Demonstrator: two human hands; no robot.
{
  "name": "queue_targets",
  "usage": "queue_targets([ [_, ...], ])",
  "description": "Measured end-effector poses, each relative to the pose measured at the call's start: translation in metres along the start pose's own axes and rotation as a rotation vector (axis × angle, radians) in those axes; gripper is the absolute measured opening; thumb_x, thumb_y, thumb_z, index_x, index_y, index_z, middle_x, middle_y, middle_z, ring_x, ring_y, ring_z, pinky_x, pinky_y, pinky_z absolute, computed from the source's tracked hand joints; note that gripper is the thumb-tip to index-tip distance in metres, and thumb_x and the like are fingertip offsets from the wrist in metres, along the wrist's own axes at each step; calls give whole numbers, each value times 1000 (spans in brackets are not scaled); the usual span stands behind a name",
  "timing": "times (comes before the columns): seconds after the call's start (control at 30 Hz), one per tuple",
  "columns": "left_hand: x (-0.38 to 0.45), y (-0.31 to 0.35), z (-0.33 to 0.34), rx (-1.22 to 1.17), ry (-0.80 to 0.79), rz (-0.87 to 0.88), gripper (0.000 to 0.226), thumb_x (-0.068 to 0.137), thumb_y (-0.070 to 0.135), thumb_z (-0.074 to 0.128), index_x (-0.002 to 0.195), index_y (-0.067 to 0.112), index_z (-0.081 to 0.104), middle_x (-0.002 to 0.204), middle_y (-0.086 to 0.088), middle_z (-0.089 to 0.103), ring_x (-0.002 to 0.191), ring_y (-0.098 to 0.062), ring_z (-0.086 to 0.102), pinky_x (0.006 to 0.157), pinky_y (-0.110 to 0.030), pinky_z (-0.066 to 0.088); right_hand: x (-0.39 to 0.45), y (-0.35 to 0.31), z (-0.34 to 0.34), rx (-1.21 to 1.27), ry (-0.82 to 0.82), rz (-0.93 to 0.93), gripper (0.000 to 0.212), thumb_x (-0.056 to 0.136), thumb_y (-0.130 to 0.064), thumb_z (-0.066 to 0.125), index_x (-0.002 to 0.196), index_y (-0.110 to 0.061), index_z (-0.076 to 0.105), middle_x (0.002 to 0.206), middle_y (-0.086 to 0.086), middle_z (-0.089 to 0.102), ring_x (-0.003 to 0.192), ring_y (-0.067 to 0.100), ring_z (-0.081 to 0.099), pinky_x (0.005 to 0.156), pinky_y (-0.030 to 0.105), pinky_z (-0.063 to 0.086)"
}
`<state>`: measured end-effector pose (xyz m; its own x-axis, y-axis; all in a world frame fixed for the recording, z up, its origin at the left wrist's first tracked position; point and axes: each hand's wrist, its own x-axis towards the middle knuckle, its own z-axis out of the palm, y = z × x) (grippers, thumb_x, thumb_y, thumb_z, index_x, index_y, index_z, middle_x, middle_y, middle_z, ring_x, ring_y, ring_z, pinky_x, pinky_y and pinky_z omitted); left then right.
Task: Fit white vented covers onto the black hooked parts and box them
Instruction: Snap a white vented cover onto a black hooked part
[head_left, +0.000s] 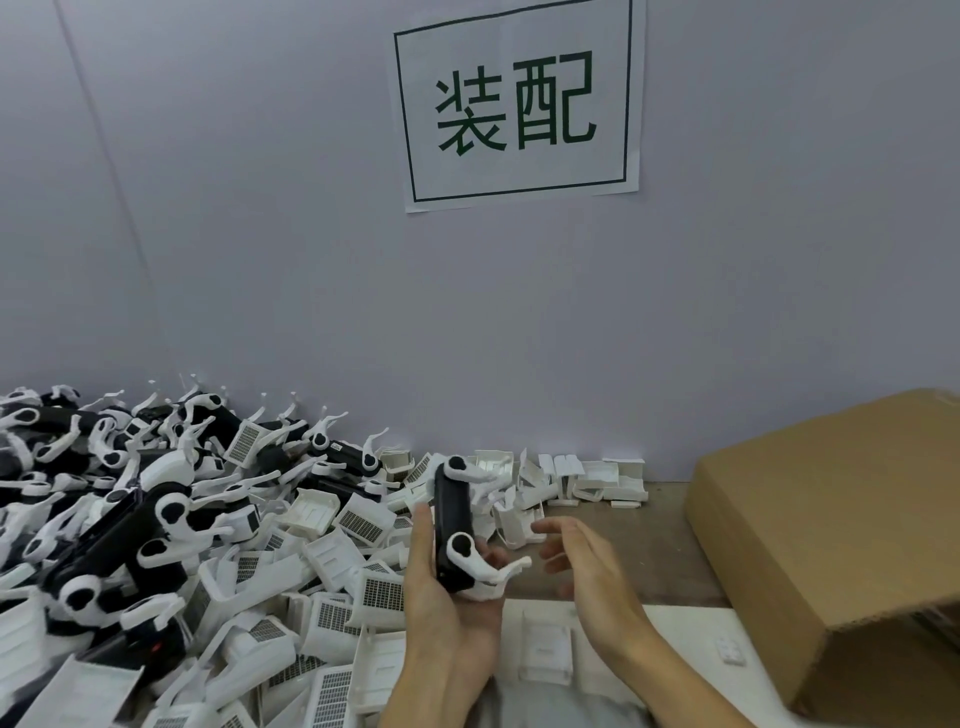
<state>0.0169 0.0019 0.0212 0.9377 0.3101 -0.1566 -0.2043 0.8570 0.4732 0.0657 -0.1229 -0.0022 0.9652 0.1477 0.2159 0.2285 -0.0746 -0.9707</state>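
My left hand (441, 597) holds a black hooked part (453, 525) upright in its palm, thumb along the part's left side and fingers curled behind it. The part has two white hooks with black round ends, one at its top and one at its bottom pointing right. My right hand (576, 566) hovers just right of the part with fingers spread and holds nothing. A white vented cover (545, 652) lies on the table below my hands. The cardboard box (831, 545) stands at the right.
A big heap of black hooked parts (156, 519) and white vented covers (363, 525) fills the table's left side. More white covers (597, 480) line the grey wall. A paper sign (517, 104) hangs on the wall above.
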Motion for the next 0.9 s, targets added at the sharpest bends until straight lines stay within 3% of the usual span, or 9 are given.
queue_targets([
  [0.07, -3, 1, 1, -24, -59, -26, 28, 62, 37, 82, 68, 11, 74, 66, -7, 66, 55, -23, 66, 70, -44, 57, -1, -1, 0, 0, -5, 5, 38, 108, -23, 33, 99, -25, 70, 95, 3, 64, 92, 18, 59, 75, 24, 42],
  [0.13, -4, 1, 3, -4, -75, -38, 16, 67, 24, 79, 72, 10, 74, 70, -8, 69, 62, -26, 70, 78, -44, 55, -1, -1, 0, 4, -5, 8, 37, 108, -23, 33, 100, -24, 70, 96, 4, 64, 93, 18, 59, 76, 24, 43],
  [0.23, 0, -3, 3, 73, -6, -16, 15, 83, 19, 69, 74, 9, 74, 74, -10, 72, 66, -26, 70, 77, -42, 53, -2, -2, -1, 0, -11, 9, 37, 108, -22, 34, 99, -23, 70, 94, 1, 64, 92, 17, 59, 75, 23, 42],
  [0.33, 3, -4, 2, 162, 26, 41, 16, 79, 21, 70, 73, 7, 75, 73, -9, 70, 63, -21, 66, 66, -33, 54, -3, -4, 0, -8, -27, 15, 35, 107, -20, 36, 98, -22, 69, 88, -3, 65, 86, 13, 59, 72, 21, 42],
  [0.4, 2, -5, 2, 231, 35, 52, 23, 77, 21, 70, 87, 1, 72, 79, -14, 70, 67, -23, 65, 60, -31, 56, -3, -4, 0, -16, -49, 30, 34, 107, -21, 37, 96, -18, 68, 85, 0, 66, 81, 12, 60, 71, 22, 44],
  [0.5, 2, -7, 1, 270, 40, 32, 29, 91, 17, 64, 103, -9, 66, 93, -23, 70, 80, -30, 65, 72, -36, 53, -5, -7, 1, -10, -89, 67, 37, 107, -25, 35, 93, -11, 67, 81, 4, 71, 76, 14, 63, 68, 28, 44],
  [0.67, -1, -5, -1, 301, 30, -5, 27, 97, 14, 47, 105, -5, 64, 94, -21, 67, 78, -28, 62, 70, -34, 44, -12, -16, -2, 81, -228, 75, 31, 105, -17, 37, 98, -2, 63, 85, 19, 72, 70, 25, 64, 62, 31, 40],
  [0.77, 0, -6, -1, 290, 25, -52, 33, 100, 23, 48, 111, -4, 64, 91, -21, 68, 82, -32, 63, 75, -38, 47, -17, -20, 0, 95, -296, 62, 19, 102, -14, 49, 112, -12, 64, 89, 14, 72, 71, 24, 66, 59, 29, 40],
  [0.9, -2, -14, 3, 424, -15, 4, 30, 99, 22, 56, 118, -1, 64, 110, -25, 71, 100, -43, 68, 88, -56, 55, -17, -22, 2, 39, -272, 65, 25, 99, -16, 59, 123, -22, 61, 103, 5, 74, 83, 14, 71, 62, 24, 50],
])
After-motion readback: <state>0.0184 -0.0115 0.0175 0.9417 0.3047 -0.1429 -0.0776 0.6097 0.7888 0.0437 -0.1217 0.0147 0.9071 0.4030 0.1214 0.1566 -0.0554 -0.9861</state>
